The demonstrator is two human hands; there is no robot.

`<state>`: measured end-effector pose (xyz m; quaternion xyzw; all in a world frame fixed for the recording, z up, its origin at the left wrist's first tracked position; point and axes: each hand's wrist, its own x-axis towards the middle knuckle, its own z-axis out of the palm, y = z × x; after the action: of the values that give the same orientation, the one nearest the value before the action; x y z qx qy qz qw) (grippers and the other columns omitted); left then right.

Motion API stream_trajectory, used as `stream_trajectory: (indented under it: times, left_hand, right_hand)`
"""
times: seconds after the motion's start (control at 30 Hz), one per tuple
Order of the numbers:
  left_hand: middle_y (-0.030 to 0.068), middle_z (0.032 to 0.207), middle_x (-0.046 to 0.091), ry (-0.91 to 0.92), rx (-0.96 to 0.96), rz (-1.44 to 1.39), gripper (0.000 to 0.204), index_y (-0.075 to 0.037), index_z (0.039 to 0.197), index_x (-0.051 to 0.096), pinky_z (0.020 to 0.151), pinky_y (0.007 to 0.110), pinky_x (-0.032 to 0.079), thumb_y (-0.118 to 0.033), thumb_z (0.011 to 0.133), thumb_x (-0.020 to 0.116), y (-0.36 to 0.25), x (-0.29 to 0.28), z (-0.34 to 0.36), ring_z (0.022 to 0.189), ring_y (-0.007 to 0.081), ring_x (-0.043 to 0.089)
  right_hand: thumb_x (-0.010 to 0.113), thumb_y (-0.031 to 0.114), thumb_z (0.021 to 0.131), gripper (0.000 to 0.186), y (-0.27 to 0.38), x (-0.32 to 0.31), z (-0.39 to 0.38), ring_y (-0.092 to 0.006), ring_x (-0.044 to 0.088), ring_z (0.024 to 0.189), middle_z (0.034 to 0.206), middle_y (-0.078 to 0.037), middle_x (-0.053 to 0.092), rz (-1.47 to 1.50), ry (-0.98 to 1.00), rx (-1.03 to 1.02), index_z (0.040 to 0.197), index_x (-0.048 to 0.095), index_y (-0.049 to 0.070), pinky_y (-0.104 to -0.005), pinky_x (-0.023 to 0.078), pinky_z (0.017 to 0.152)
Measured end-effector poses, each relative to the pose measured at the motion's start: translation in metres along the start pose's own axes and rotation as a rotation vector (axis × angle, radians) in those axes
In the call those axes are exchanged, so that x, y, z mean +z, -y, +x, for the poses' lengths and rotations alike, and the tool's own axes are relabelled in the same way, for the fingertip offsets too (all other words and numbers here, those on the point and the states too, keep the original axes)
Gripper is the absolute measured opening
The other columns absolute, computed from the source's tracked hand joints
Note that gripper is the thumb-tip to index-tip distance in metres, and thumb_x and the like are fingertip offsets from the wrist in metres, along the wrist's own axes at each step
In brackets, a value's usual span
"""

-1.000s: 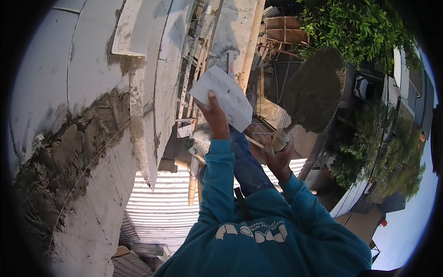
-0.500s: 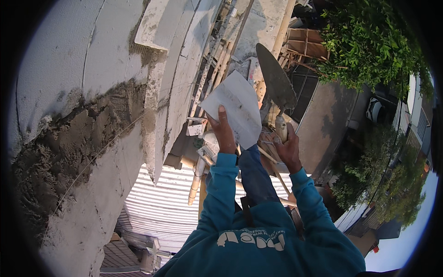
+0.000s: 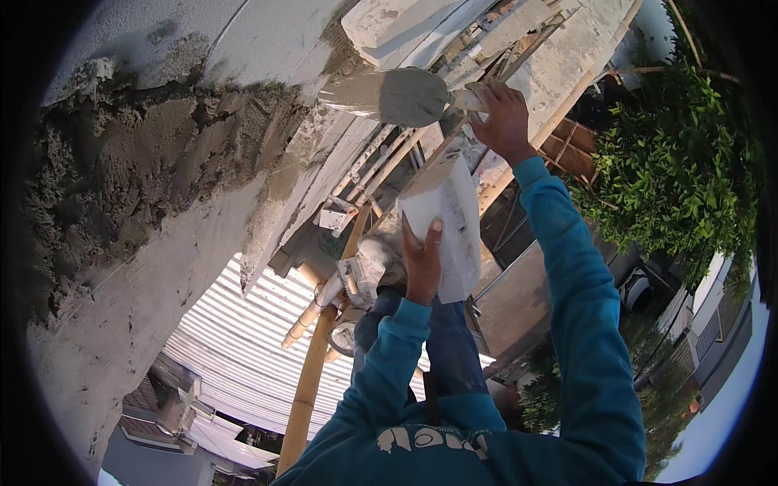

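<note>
My left hand (image 3: 424, 261) grips a pale grey-white block (image 3: 456, 219) in front of my legs, thumb laid across its near face. The block is cut at an angle and held tilted. Up and to the right, my right hand (image 3: 504, 121) is wrapped round the handle of a pointed mason's trowel (image 3: 413, 97). Its blade lies sideways, tip toward the wall, grey with mortar. Wet mortar (image 3: 170, 162) covers a rough, broken band on the wall at the left. Whether the trowel tip touches the wall edge, I cannot tell.
A pale wall (image 3: 154, 267) fills the left side. Bamboo poles (image 3: 308, 381) and scaffold pieces stand below me, above a corrugated roof (image 3: 235, 324). A plank (image 3: 559, 121) runs at the upper right, beside leafy branches (image 3: 664, 170). The ground lies far below.
The trowel has swung left toward the wall, its blade turned from upright to sideways. The block has lowered slightly and turned, showing its thickness. My view has rotated a little.
</note>
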<state>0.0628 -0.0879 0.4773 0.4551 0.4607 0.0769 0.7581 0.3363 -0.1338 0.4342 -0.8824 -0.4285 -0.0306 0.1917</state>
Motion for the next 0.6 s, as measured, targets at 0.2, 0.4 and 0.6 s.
stream_trajectory:
  times: [0.2,0.4,0.6]
  left_hand:
    - [0.0180,0.128,0.054,0.026,0.013,-0.057,0.080,0.002,0.150,0.025,0.096,0.037,0.047,-0.040,0.094,0.065,-0.002,-0.002,-0.002,0.114,0.0246,0.055]
    - [0.0209,0.133,0.051,0.033,-0.027,-0.050,0.085,0.000,0.153,0.021,0.097,0.038,0.047,-0.043,0.094,0.065,-0.001,0.002,0.001,0.115,0.0251,0.056]
    - [0.0210,0.135,0.051,0.028,-0.039,0.009,0.087,-0.002,0.155,0.017,0.096,0.038,0.048,-0.041,0.094,0.065,-0.011,0.011,-0.006,0.115,0.0249,0.057]
  right_hand:
    - [0.077,0.014,0.074,0.049,-0.007,0.067,0.072,-0.0294,0.057,0.112,0.114,-0.009,0.060,-0.251,0.024,-0.158,0.119,0.058,0.011,-0.0509,0.038,0.105]
    - [0.072,0.014,0.078,0.052,-0.037,0.108,0.119,-0.0287,0.059,0.108,0.110,-0.008,0.061,-0.502,-0.016,-0.263,0.126,0.054,0.013,-0.0511,0.039,0.102]
    - [0.053,0.018,0.092,0.037,-0.092,0.115,0.139,-0.0299,0.054,0.116,0.118,-0.016,0.059,-0.602,0.192,-0.084,0.127,0.055,0.007,-0.0479,0.039,0.102]
